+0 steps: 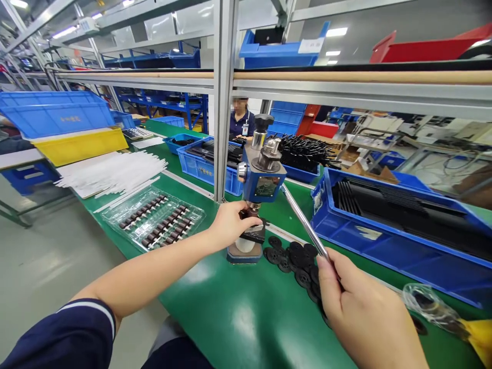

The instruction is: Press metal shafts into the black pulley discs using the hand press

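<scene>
A blue hand press (264, 179) stands on the green bench, with a black knob on top and a long metal lever (303, 218) slanting down to the right. My right hand (353, 297) is wrapped round the end of that lever. Under the press head, my left hand (232, 225) has its thumb and fingers pinched at the ram, above a dark block; what lies between the fingertips is hidden. Several black round discs (302, 264) lie in a heap right of the press base. To the left, a clear plastic tray (132, 238) holds rows of small brown cylindrical parts.
Blue bins (384, 246) with black parts line the back of the bench. A metal post (225, 102) rises just behind the press. White strips (115, 171) lie at the left, beside a yellow bin (82, 146). A plastic bag (430, 307) lies at the right. Behind sits a person (242, 123).
</scene>
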Tool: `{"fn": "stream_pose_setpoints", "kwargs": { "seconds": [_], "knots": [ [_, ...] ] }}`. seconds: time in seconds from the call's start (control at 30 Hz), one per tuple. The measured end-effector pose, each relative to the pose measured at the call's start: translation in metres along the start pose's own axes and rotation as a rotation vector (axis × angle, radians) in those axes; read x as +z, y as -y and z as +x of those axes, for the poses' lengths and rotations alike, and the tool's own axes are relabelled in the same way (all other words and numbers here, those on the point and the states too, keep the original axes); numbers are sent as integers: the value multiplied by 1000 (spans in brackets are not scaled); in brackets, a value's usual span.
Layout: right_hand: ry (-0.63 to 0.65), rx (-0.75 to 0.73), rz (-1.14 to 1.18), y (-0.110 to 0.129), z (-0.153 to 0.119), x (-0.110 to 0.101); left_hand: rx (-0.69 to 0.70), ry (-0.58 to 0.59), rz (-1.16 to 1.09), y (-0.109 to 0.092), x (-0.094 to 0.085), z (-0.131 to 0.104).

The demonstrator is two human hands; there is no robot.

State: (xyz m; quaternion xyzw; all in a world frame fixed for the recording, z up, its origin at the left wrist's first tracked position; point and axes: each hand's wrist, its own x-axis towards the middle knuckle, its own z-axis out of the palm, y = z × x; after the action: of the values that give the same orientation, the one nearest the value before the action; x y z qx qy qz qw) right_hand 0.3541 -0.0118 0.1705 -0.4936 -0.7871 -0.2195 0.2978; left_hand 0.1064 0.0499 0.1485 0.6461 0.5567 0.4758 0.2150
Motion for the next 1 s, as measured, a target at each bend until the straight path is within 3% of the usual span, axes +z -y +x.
{"fn": "stream_pose_setpoints", "kwargs": {
  "seconds": [0.2,0.53,1.0],
  "knots": [
    [-93,46,-33,9,-12,15,-2,0,19,4,1,-1],
    [112,99,123,7,-3,-6,-13,-17,44,4,2,-2],
    [-84,121,-1,10,-18,19,-55,-29,-7,12,9,-5]
  ]
}}
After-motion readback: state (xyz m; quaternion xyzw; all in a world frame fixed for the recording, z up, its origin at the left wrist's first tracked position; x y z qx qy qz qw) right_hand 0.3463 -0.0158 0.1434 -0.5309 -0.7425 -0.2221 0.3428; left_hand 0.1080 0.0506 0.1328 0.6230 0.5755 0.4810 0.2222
